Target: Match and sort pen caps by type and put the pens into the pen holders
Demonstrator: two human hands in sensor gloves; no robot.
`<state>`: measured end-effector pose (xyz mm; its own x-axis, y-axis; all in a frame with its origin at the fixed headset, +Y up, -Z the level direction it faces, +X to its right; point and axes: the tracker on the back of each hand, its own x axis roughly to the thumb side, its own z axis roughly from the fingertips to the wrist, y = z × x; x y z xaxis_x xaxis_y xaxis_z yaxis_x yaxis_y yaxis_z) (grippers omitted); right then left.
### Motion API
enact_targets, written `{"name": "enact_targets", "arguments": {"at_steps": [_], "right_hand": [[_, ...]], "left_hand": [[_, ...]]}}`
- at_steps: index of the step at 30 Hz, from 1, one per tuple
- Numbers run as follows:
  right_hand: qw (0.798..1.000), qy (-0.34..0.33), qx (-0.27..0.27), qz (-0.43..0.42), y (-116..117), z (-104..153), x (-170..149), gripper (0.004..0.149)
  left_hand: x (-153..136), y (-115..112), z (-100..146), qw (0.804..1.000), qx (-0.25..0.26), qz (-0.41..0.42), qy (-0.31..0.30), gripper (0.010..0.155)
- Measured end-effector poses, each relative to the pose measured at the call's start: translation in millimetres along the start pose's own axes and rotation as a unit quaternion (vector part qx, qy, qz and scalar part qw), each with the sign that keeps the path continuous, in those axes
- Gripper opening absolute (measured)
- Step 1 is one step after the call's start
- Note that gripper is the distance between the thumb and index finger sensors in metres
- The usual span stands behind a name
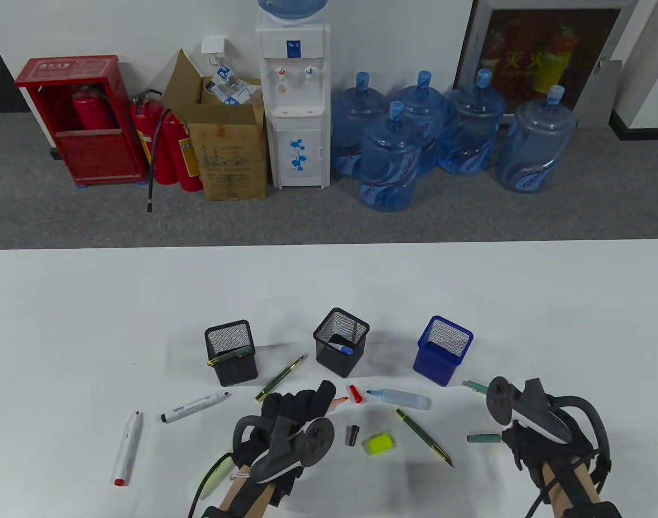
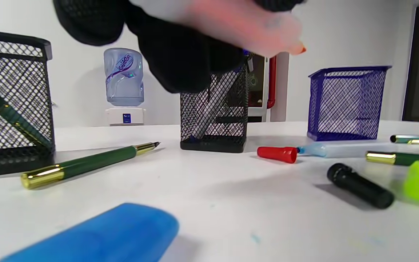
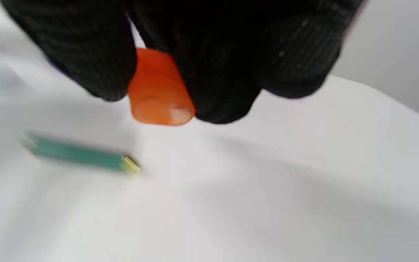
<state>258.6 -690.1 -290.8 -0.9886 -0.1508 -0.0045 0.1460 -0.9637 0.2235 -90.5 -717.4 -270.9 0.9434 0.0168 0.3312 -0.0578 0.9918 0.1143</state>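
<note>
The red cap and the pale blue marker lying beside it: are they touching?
Cannot tell. In the left wrist view the red cap overlaps the blue marker's tip, with neither contact nor gap visible.

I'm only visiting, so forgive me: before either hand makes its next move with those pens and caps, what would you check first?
1. Left hand free: ok, its fingers hold nothing.
2. Red cap in reach: ok, it lies loose beside the left fingertips.
3. Green cap unobstructed: ok, it lies alone by the right hand.
4. Right hand empty: cannot tell, its wrist view is blurred.
5. Blue holder has room: ok, nothing shows inside.
</note>
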Motion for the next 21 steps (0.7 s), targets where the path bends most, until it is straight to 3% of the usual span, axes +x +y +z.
{"name": "enact_targets", "arguments": {"at_steps": [3, 6, 9, 12, 16, 21], "right_hand": [[0.989, -0.080, -0.105, -0.074, -20, 9, 30, 0.058], [0.952, -0.127, -0.203, -0.191, -23, 7, 62, 0.056], [0.916, -0.147, -0.221, -0.299, -17, -1, 86, 0.055], [0.867, -0.182, -0.252, -0.389, -8, -4, 104, 0.054], [0.851, -0.186, -0.242, -0.426, 2, -5, 113, 0.055], [0.848, -0.171, -0.235, -0.444, 14, -9, 107, 0.055]], "left_hand": [[0, -1, 0, 1.000, 0.006, 0.019, -0.003, 0.068], [2, -3, 1, 1.000, 0.015, 0.026, -0.010, 0.068], [2, -3, 3, 0.999, 0.025, 0.034, -0.015, 0.067], [2, -3, 4, 0.997, 0.031, 0.074, -0.018, 0.067], [2, -4, 4, 0.992, 0.036, 0.118, -0.011, 0.067], [6, -10, 3, 0.992, 0.029, 0.121, -0.016, 0.067]]}}
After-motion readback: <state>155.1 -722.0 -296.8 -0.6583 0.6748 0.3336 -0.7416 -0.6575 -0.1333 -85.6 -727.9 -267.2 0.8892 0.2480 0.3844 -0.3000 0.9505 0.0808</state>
